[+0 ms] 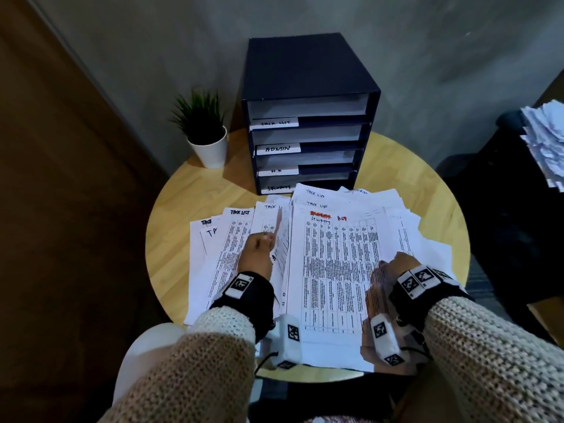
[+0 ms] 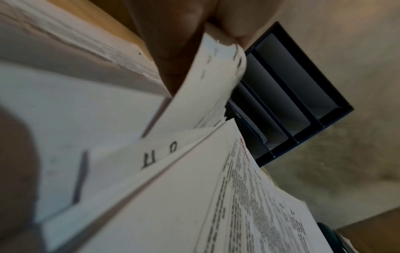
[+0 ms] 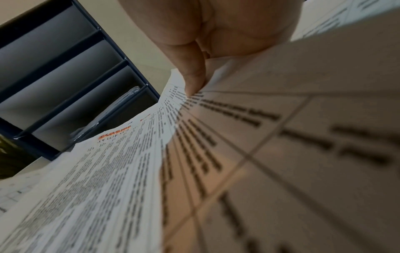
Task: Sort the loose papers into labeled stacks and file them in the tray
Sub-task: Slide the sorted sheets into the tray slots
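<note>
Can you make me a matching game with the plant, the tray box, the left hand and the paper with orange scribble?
Things:
1. plant
2. tray
3. left hand
4. orange-marked paper

Descriptions:
A. dark blue, with labelled shelves
B. on top of the pile, between both hands
C. in a white pot, left of the tray
D. pinching a sheet's edge

Pairs: 1-C, 2-A, 3-D, 4-B

Left hand (image 1: 258,250) is reaching forward, fingers curled, thumb and fingers (image 2: 173,39) pinching a sheet edge (image 2: 207,71). Right hand (image 1: 393,270) is lying low, thumb (image 3: 192,75) pressing down on the top sheet (image 1: 335,270), fingers tucked beneath it. Both forearms are wearing knit sleeves and wrist straps.
</note>
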